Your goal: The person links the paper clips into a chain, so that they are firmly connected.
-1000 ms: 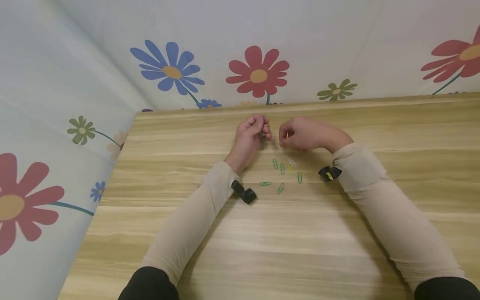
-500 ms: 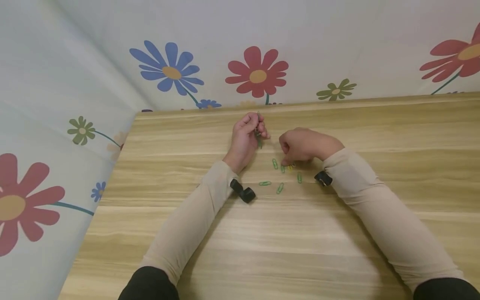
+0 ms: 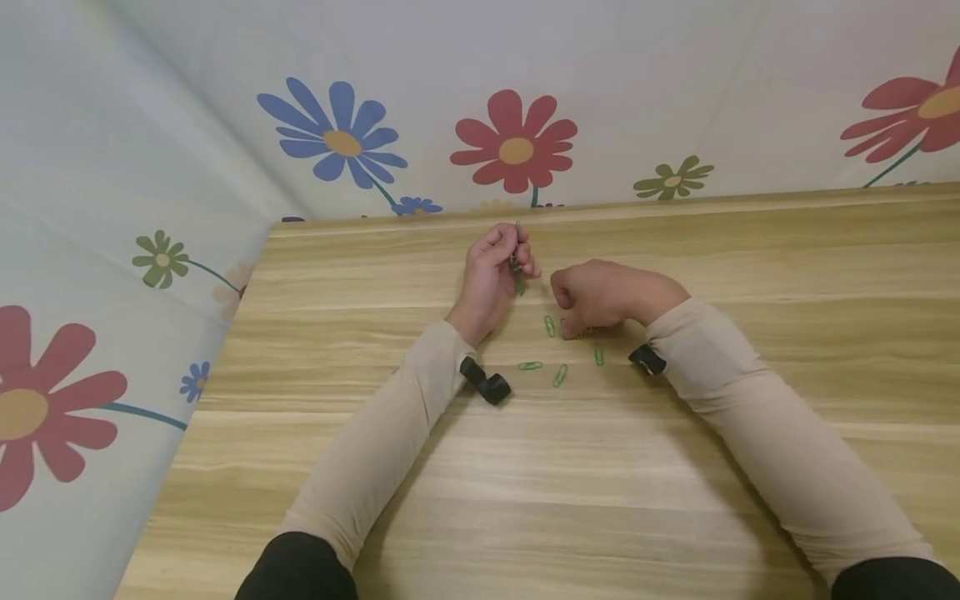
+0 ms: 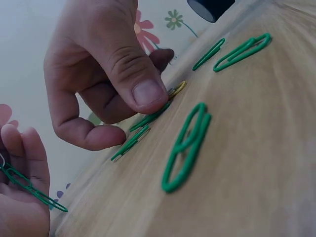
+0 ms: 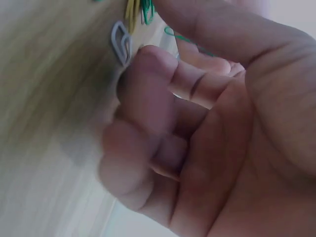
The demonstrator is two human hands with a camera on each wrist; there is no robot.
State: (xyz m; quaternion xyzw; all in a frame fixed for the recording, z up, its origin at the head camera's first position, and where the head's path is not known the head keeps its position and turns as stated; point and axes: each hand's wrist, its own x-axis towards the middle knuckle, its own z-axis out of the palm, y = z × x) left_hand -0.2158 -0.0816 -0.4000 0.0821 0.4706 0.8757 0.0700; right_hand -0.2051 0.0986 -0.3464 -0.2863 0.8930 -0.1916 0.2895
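My left hand [image 3: 486, 279] holds a chain of linked paper clips [image 3: 519, 282], mostly green, with its lower end hanging loose. My right hand [image 3: 609, 293] is low over the table, its thumb at a green paper clip [image 4: 142, 121] beside a yellow paper clip [image 4: 179, 88]. Thumb and forefinger stand apart in the left wrist view. A white paper clip [image 5: 117, 47] lies by the right fingers in the right wrist view. Loose green paper clips are near: one [image 3: 550, 327] between the hands, another [image 3: 599, 357] below the right hand.
Two more green paper clips, one [image 3: 530, 366] lying crosswise and one [image 3: 561, 376] slanted, lie nearer to me on the wooden table [image 3: 570, 483]. A flower-printed wall covering [image 3: 600, 83] rises along the back and left edges. Black wrist cameras [image 3: 486, 383] sit on both sleeves.
My right hand has come down and toward me, from beside the left hand onto the loose paper clips. The left hand has shifted slightly left, still holding the chain.
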